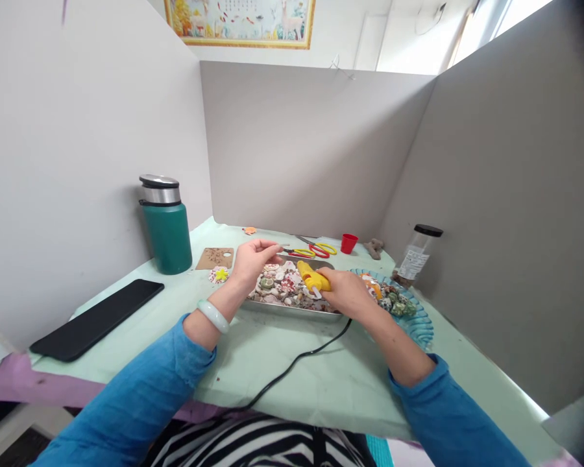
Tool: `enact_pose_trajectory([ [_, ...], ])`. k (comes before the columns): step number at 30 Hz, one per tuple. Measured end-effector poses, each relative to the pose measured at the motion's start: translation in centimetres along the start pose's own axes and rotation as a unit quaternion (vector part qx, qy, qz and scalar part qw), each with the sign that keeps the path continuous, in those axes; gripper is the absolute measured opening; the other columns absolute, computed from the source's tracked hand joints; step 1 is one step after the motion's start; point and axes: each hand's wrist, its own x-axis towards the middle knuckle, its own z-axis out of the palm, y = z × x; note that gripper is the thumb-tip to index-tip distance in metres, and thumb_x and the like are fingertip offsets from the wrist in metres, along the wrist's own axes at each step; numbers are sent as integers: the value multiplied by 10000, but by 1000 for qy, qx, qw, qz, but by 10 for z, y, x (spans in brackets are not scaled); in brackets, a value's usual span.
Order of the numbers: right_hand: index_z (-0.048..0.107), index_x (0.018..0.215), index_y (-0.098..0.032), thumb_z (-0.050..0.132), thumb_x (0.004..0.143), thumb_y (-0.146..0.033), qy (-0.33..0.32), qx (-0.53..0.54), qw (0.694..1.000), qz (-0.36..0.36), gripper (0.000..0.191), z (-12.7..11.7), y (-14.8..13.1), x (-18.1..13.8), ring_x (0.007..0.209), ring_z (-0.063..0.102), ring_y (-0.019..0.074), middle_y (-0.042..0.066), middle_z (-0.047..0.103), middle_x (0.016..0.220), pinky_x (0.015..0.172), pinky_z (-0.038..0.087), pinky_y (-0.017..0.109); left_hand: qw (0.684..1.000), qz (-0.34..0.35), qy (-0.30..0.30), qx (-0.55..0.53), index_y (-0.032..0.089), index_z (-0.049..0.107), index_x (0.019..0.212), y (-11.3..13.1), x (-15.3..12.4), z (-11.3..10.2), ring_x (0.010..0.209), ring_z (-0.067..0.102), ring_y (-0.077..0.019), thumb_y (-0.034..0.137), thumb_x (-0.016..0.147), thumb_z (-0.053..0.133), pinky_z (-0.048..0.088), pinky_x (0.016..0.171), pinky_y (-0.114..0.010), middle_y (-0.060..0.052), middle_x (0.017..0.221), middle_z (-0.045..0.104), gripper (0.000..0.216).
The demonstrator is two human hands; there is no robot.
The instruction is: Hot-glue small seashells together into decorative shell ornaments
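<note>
Over a metal tray (292, 311) of many loose shells (277, 283), the right hand (345, 292) grips a yellow glue gun (314, 277), the left hand (250, 263) pinches, hold unclear, and one star-topped shell piece (219, 275) nearby looks finished.

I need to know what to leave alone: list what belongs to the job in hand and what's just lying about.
Likely the job:
yellow glue gun, in the right hand
black cord
shells in the metal tray

Probably just lying about:
green bottle
flat black object
red cup, though less surely
</note>
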Motion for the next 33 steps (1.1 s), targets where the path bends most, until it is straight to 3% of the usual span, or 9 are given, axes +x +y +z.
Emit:
enact_pose_trajectory([
  [4,579,1132,-271,565,774,-392,-30,-14,999,-26,378,0,-3,3,847,600,204,38,665,980,609,308,258,1000,-1,-3,-3,105,630,747,0,0,0,563,612,-125,292,607,756,487,598,-249,-50,659,660,265],
  [10,631,1003,-232,573,748,-519,-136,-12,987,-81,388,-11,-6,11,816,589,222,76,644,932,571,325,261,1000,10,5,-11,110,633,754,0,1,-2,568,611,-120,286,612,746,498,619,-257,-56,710,670,253],
  [13,661,938,-218,575,754,-488,-129,-48,987,-84,338,-20,-13,18,773,585,214,85,647,895,561,324,262,1000,12,12,-11,112,633,747,1,1,-2,563,607,-117,276,612,739,496,618,-258,-59,726,670,238],
  [18,696,940,-263,549,790,-381,-118,-47,983,-136,241,-24,-38,41,813,596,201,58,675,924,587,346,252,998,30,42,-26,118,621,728,5,3,-3,537,584,-106,274,609,727,486,599,-260,-52,715,663,223],
  [23,690,945,-238,403,865,-351,-124,-41,982,-139,318,-17,-74,71,793,611,197,55,694,898,621,384,265,996,44,73,-41,123,614,747,9,5,-6,528,566,-91,265,620,708,484,619,-262,-47,736,667,212],
  [28,700,874,-156,588,727,-346,-194,-84,965,-152,265,1,-111,90,836,623,255,119,690,921,636,440,295,995,55,72,-39,129,617,772,8,6,-9,548,574,-95,281,646,692,473,615,-256,-52,773,670,212],
  [33,702,872,-133,603,709,-292,-236,-109,953,-159,248,8,-120,96,814,634,266,141,691,885,666,466,324,995,56,75,-40,135,619,772,8,6,-10,539,568,-91,290,641,695,468,613,-254,-44,768,669,217],
])
